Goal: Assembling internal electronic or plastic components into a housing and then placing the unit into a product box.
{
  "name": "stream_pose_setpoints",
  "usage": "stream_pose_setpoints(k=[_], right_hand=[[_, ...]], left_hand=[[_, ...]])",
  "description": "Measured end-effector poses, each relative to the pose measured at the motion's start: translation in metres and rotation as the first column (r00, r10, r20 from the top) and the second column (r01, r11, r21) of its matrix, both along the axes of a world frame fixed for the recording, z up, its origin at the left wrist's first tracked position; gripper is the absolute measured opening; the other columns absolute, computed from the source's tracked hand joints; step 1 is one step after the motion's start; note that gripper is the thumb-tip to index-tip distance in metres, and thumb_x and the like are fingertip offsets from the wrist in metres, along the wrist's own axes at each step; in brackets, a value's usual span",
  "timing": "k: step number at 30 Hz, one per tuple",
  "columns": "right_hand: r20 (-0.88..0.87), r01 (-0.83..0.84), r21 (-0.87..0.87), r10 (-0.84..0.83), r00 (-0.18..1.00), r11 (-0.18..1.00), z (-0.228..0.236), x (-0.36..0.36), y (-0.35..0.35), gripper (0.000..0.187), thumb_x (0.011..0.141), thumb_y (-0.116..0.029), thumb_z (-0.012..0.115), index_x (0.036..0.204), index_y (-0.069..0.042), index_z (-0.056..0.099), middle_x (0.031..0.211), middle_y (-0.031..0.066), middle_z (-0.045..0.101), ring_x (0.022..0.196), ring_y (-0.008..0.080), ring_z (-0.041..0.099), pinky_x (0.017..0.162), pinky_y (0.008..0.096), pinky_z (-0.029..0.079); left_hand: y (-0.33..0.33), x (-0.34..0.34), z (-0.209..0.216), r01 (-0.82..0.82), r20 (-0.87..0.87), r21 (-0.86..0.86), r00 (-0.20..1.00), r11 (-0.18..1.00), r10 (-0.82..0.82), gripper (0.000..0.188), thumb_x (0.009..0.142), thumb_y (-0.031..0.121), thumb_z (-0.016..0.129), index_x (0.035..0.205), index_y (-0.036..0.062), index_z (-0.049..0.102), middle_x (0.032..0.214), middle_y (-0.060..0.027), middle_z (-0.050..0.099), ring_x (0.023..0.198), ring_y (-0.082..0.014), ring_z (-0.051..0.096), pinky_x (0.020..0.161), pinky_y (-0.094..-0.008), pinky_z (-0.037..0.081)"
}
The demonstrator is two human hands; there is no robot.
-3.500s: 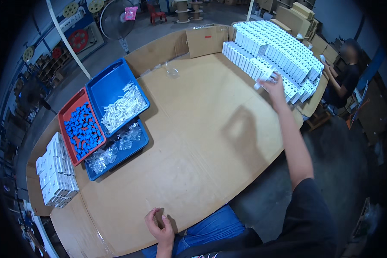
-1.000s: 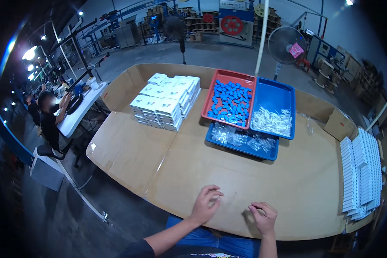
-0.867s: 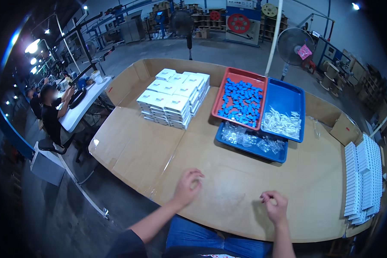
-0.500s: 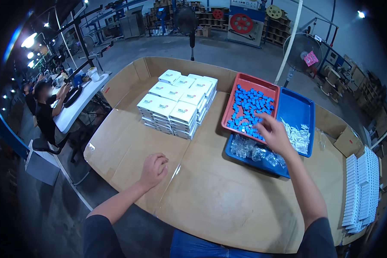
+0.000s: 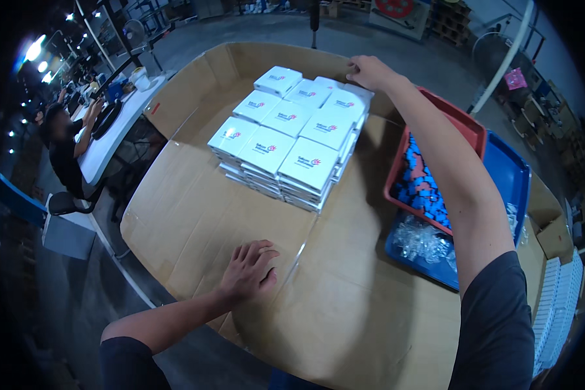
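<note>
White cardboard boxes (image 5: 286,118), smooth and square-edged, are stacked left of the red tray (image 5: 467,127); lightness, stiffness and easy denting may be expected, so opposite sides are best pinched. Left of the tray, the left hand (image 5: 248,270) is spread emptily; beside its far end, the right hand (image 5: 369,71) is curled, its grip indeterminable.

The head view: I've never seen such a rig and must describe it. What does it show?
No machine: a person works bare-handed, filmed by a head-worn fisheye camera, so straight edges bend. On the brown cardboard stands a stack of white boxes; to its right are a red tray holding blue pieces and a lower blue tray with clear plastic bits. The left hand, above the cardboard, appears empty; the right hand is by the stack's far corner, and I cannot tell whether it holds anything.
</note>
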State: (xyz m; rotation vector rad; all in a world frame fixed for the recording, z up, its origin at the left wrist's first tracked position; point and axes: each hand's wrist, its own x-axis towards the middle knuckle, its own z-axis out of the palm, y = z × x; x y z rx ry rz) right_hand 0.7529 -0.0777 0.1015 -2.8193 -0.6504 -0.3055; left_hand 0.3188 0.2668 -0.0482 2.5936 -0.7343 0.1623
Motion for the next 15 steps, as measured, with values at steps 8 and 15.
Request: stream_pose_setpoints(k=[8,15], right_hand=[[-0.311,0.030,-0.255,-0.111,0.944,0.966,-0.017,0.025,0.051,0.062,0.100,-0.053,0.067,0.131,0.001,0.072,0.132,0.0212,0.071,0.122,0.0355,0.067,0.105,0.0467,0.051],[-0.322,0.094,-0.159,-0.142,0.936,0.983,-0.015,0.031,0.055,0.073,0.085,-0.056,0.083,0.130,0.001,0.071,0.135,0.0227,0.069,0.122,0.0374,0.067,0.103,0.0454,0.053]], left_hand=[[0.004,-0.001,0.003,-0.033,-0.066,0.033,0.997,0.999,0.036,0.038,0.088,0.021,0.072,0.123,0.0105,0.063,0.135,-0.0114,0.057,0.126,-0.0326,0.054,0.105,-0.0488,0.042],[0.006,-0.002,0.001,-0.031,-0.053,0.014,0.998,0.999,0.032,0.038,0.088,0.020,0.072,0.124,0.0121,0.063,0.135,-0.0108,0.057,0.127,-0.0322,0.054,0.106,-0.0487,0.041]])
